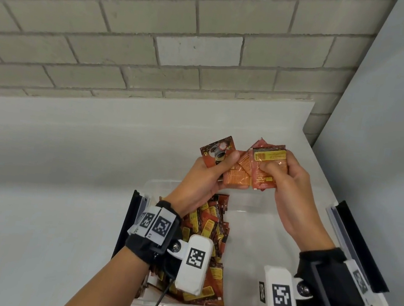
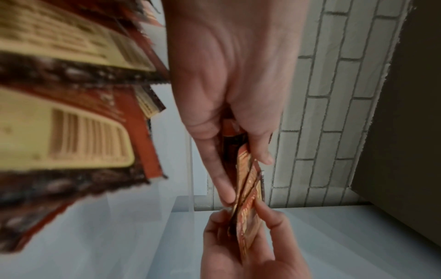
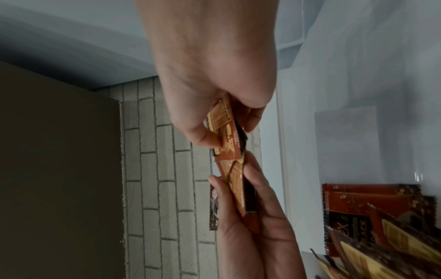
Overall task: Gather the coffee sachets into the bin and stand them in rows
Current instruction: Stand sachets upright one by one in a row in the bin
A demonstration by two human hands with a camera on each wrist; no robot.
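Observation:
Over the far end of a clear plastic bin [image 1: 155, 185] both hands hold a fanned bunch of orange and brown coffee sachets [image 1: 238, 176]. My left hand [image 1: 215, 173] grips the left part, its thumb across a brown sachet [image 1: 218, 152]. My right hand [image 1: 279, 175] grips the right part, with a yellow-labelled sachet [image 1: 270, 158] on top. The wrist views show the sachets [image 2: 248, 188] [image 3: 226, 132] edge-on, pinched between thumb and fingers of both hands. Several sachets [image 1: 211, 228] stand packed along the bin's left side; the bin's right part shows no sachets.
The bin stands on a white table [image 1: 48, 183] against a grey brick wall [image 1: 133, 39]. Black-edged panels flank the bin at the left [image 1: 126, 220] and the right [image 1: 358, 242]. A plain grey wall [image 1: 394, 128] closes the right side, close to the table's edge.

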